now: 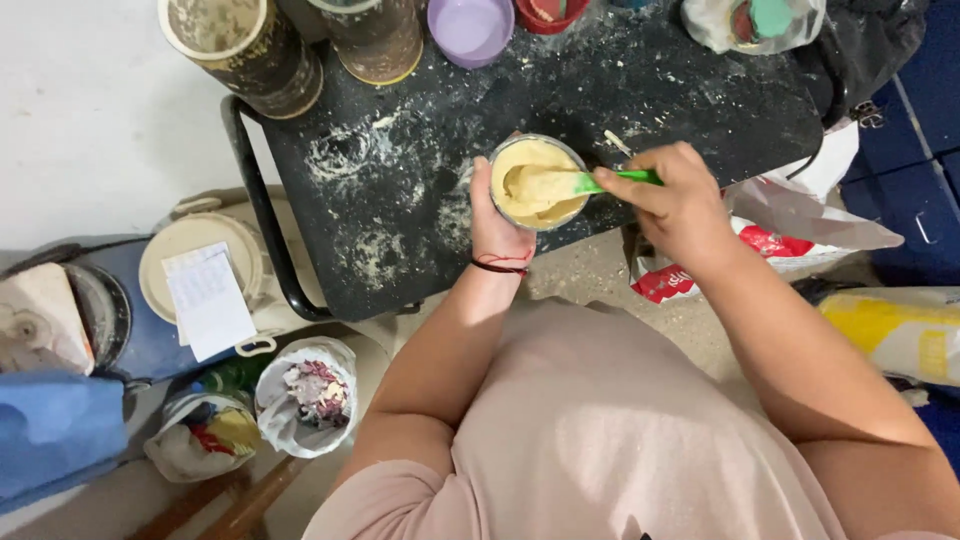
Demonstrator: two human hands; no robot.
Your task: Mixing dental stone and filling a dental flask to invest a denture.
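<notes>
The big black table is dusty with white powder. At its front edge, at about 12 o'clock from the person, sits a small round cup full of thick yellow paste. The paste looks smooth and mostly mixed already, so I think only a little stirring is left. The left hand is wrapped around the cup at its 7 o'clock side. The right hand, at 3 o'clock, pinches a green spatula that dips into the paste.
</notes>
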